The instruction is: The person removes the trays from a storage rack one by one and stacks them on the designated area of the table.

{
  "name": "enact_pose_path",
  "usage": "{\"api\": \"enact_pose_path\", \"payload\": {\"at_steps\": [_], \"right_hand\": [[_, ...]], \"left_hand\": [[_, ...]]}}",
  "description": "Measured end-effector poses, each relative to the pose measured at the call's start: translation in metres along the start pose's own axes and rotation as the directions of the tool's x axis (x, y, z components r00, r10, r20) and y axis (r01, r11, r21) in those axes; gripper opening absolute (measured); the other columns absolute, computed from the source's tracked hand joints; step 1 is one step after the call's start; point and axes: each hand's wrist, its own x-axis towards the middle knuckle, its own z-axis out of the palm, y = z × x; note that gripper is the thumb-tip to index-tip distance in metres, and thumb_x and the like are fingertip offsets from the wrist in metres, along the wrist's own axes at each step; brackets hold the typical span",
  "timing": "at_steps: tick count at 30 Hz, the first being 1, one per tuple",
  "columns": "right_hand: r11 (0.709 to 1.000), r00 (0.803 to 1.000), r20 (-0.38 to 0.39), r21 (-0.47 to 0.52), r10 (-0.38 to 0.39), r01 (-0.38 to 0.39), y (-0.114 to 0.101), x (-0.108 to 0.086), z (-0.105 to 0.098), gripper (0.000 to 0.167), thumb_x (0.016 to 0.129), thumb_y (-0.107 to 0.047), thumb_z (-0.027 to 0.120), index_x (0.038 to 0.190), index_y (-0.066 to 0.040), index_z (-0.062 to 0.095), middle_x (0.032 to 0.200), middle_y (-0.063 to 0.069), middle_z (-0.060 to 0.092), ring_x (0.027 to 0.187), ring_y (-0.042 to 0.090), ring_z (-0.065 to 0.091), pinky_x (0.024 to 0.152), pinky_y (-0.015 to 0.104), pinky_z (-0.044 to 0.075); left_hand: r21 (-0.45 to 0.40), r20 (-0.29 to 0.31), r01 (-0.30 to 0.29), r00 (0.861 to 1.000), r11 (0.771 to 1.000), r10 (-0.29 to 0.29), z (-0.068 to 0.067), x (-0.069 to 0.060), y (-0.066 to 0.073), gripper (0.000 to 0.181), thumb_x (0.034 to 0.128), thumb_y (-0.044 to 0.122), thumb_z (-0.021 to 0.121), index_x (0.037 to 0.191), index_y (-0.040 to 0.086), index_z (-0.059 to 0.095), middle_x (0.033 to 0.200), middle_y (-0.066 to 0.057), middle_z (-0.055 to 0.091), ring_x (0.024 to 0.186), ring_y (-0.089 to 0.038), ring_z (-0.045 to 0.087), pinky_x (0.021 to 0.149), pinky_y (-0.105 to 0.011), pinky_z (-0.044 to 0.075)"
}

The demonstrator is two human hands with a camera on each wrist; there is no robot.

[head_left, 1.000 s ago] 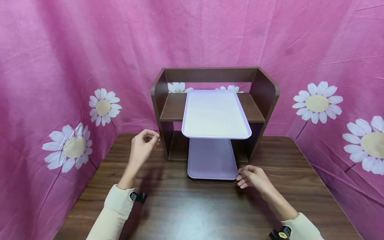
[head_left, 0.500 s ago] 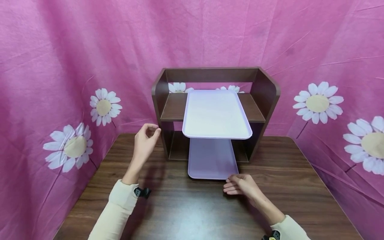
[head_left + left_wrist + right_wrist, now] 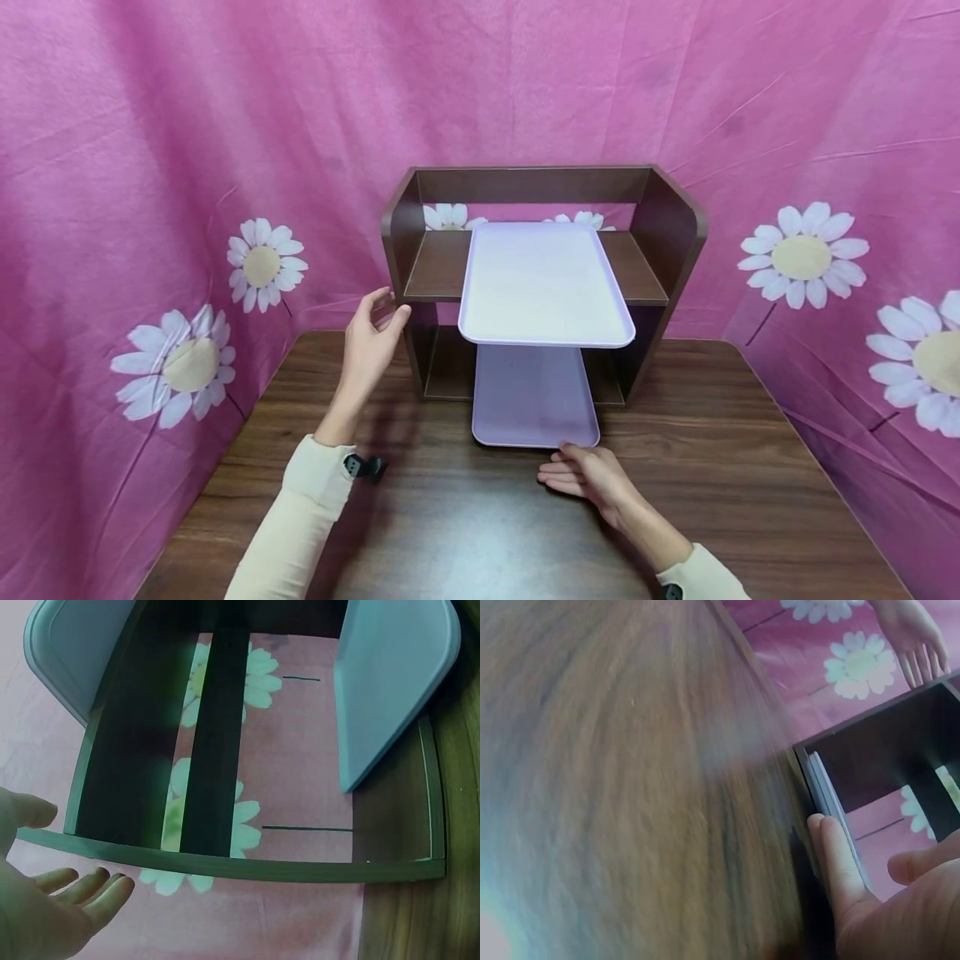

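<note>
A dark brown two-level shelf unit point(image 3: 420, 275) stands on the wooden table. On its upper board lies a pale lilac tray point(image 3: 543, 283), overhanging the front. A second, darker-looking lilac tray point(image 3: 534, 396) lies in the lower level and also juts out forward. My left hand point(image 3: 369, 342) is at the shelf's left side panel point(image 3: 247, 866), its thumb and loosely bent fingers apart on either side of the panel's edge. At the lower tray's front rim is my right hand point(image 3: 596, 479). Its fingers are straight, and in the right wrist view they lie along the tray edge point(image 3: 826, 787).
The wooden table point(image 3: 465, 517) extends in front of and beside the shelf. A pink curtain point(image 3: 300, 125) with white daisies hangs behind and on both sides. The upper tray sits above the back part of the lower one.
My right hand has slid left along the lower tray's front edge, from its right corner. My left hand has risen slightly along the shelf's side, thumb and fingers spreading. Both trays stay in place.
</note>
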Motion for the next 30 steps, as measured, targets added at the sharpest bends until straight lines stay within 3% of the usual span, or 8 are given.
{"api": "enact_pose_path", "payload": {"at_steps": [10,15,21,30], "right_hand": [[0.982,0.999,-0.039,0.187,0.024,-0.016,0.006,0.006,0.014,0.036,0.111,-0.015,0.052,0.126,0.017,0.045,0.116,0.035,0.074,0.101,0.031,0.079,0.095,0.04,0.063],[0.961,0.997,-0.074,0.276,0.029,-0.007,0.006,0.008,0.02,0.038,0.11,-0.01,0.051,0.137,0.016,0.041,0.121,0.037,0.071,0.103,0.031,0.078,0.099,0.039,0.061],[0.929,0.991,-0.135,0.369,0.008,0.043,0.009,0.01,0.028,0.039,0.109,-0.004,0.052,0.14,0.016,0.04,0.126,0.039,0.068,0.108,0.031,0.076,0.103,0.039,0.059],[0.921,0.974,-0.225,0.377,-0.014,0.1,0.013,0.011,0.031,0.035,0.109,-0.004,0.053,0.137,0.014,0.042,0.118,0.026,0.071,0.103,0.023,0.076,0.102,0.035,0.06]], "left_hand": [[-0.127,0.051,-0.011,0.999,0.992,0.017,0.009,0.011,-0.003,0.064,0.1039,0.015,0.071,0.16,0.0,0.044,0.16,-0.025,0.051,0.149,-0.032,0.051,0.123,-0.037,0.042],[-0.116,0.047,-0.013,0.999,0.993,0.018,0.013,0.015,-0.005,0.067,0.1037,0.018,0.072,0.162,0.004,0.042,0.16,-0.025,0.051,0.149,-0.032,0.05,0.125,-0.038,0.041],[-0.125,0.045,-0.02,0.999,0.992,0.026,0.014,0.017,-0.007,0.068,0.104,0.018,0.072,0.163,0.004,0.041,0.16,-0.024,0.051,0.15,-0.031,0.049,0.126,-0.038,0.039],[-0.087,0.019,-0.026,0.999,0.996,0.027,0.016,0.018,-0.008,0.059,0.1032,0.02,0.073,0.157,0.008,0.053,0.149,-0.022,0.063,0.139,-0.032,0.061,0.118,-0.043,0.049]]}}
